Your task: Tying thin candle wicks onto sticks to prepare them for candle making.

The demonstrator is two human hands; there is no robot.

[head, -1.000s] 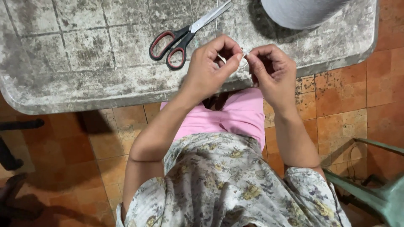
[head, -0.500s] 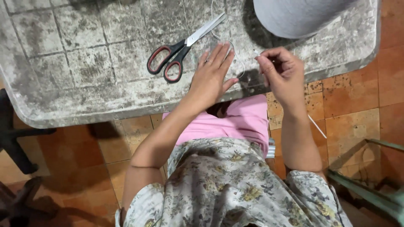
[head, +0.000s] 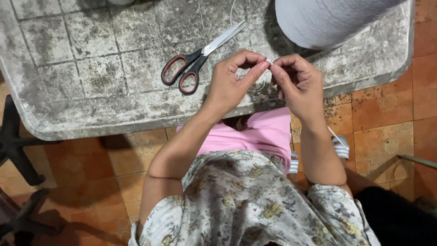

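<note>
Two hands meet over the near edge of one worn grey table (head: 91, 109). Left hand (head: 232, 84) and right hand (head: 298, 84) are fingertip to fingertip, each grip pinched nearly closed on one small pale piece (head: 269, 60) held between them; too small to tell its kind. One thin white thread (head: 234, 27) runs across the table from the far edge and loops beneath the hands. One pair of scissors (head: 200, 57), red and black handles, lies shut on the table just left of the left hand, not touching it, blades pointing up and right. One large grey spool (head: 327, 20) stands at the far right of the table, beyond the right hand. Below: pink cloth on the lap (head: 255, 134), flowered top (head: 246, 205), orange floor tiles (head: 382, 118).
</note>
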